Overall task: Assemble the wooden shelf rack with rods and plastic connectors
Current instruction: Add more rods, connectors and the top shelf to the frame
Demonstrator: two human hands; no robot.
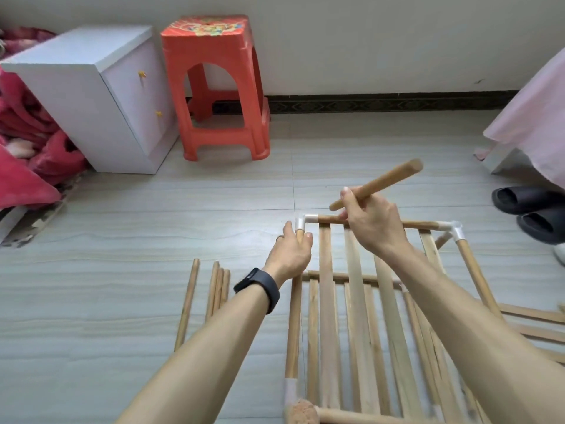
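While the half-built shelf rack (325,301) lies flat on the floor (122,224) in front of the person, both hands are busy at its far end. Its pale slats run away from the person between two round rods, and a far rail (422,224) crosses their ends, joined at each corner by a white plastic connector, one on the left (302,221) and one on the right (452,229). The left hand (289,255) grips the side rod (294,325) just below the left connector, fingers and thumb curled round it; a ring shows on one finger and a dark wristband (260,287) sits on the wrist. The right hand (374,223) pinches a short rod (385,180) between thumb and fingers, much as one holds a pen, its free end tilted up and to the right. That hand hangs over the far rail; I cannot tell whether it touches it. The rack's near end is blurred, though something white wraps the near left corner (291,390).

Just left of the rack lie spare rods (217,289) in a small bundle, with a single one (187,304) a little apart. Loose slats (532,316) lie on the floor at the right. Farther off, against the wall, stand an orange plastic stool (220,87) and a white cabinet (85,87), with a red blanket (27,123) heaped beside it. Dark slippers (529,203) sit at the right under a hanging pink cloth (538,117).
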